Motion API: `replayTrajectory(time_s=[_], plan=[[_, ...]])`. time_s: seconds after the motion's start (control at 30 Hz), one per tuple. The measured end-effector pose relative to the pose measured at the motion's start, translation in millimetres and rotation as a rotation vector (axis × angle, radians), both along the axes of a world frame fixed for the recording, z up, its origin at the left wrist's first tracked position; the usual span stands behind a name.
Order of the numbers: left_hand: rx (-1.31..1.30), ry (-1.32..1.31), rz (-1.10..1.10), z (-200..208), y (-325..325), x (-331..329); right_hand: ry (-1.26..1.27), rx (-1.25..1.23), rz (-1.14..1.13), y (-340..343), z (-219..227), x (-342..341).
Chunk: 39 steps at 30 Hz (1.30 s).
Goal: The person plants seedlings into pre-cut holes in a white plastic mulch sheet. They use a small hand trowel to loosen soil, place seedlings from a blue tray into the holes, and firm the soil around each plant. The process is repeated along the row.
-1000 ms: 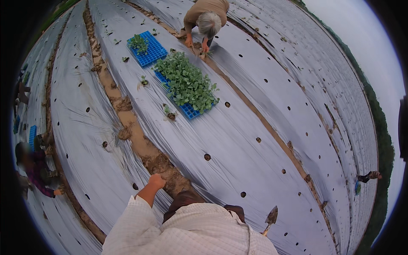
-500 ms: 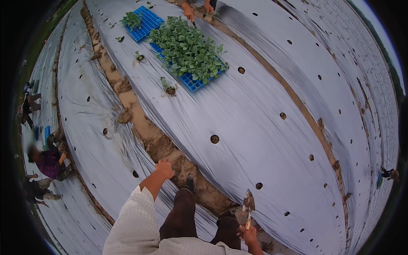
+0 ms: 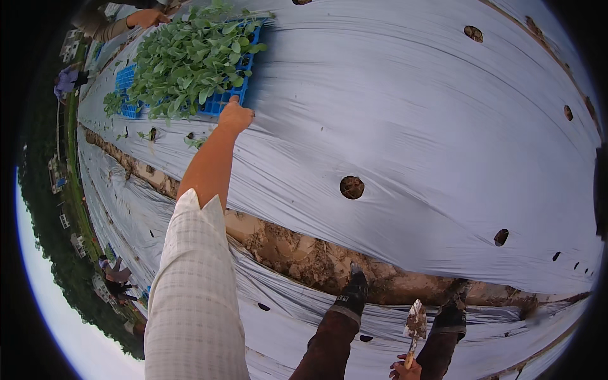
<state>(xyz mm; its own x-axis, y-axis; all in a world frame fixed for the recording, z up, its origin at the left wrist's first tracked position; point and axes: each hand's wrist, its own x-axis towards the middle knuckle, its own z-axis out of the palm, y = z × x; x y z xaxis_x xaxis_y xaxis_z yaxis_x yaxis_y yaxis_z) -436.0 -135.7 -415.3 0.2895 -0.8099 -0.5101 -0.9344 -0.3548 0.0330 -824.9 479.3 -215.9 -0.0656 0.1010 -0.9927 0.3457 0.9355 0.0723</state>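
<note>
My left arm stretches forward, and my left hand (image 3: 235,116) is closed on the near corner of a blue seedling tray (image 3: 218,103). Leafy green seedlings (image 3: 190,60) crowd the tray and hide most of its cells. Down by my legs, my right hand (image 3: 406,370) grips the handle of a small trowel (image 3: 416,322), its soil-smeared blade pointing up. Another person's hand (image 3: 147,18) is at the tray's far side.
Silver plastic mulch (image 3: 405,126) covers the bed, with planting holes such as this one (image 3: 352,187). A muddy furrow (image 3: 297,256) runs under my boots. A second blue tray (image 3: 125,82) lies beyond the first, and uprooted seedlings (image 3: 195,140) lie nearby. Other people work far left.
My left hand has gone from hanging over the furrow to the tray's corner. The view has turned and come closer to the tray. The trowel stays in my right hand.
</note>
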Motion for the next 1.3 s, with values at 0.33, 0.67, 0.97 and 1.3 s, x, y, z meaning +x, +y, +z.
replayTrajectory(time_s=[0.33,0.67,0.97,1.3], plan=[[-0.204,-0.679,-0.23,-66,-14,60,-0.041,0.209,-0.235,-1,-24,7],[-0.199,-0.476,-0.382,-98,-119,271,-0.138,0.072,-0.095,-3,-47,-11],[-0.221,0.427,0.402,15,-7,107,-0.119,-0.052,-0.332,22,-32,-36],[-0.255,0.503,0.292,109,-9,-108,-0.21,-0.183,-0.441,42,-28,-60]])
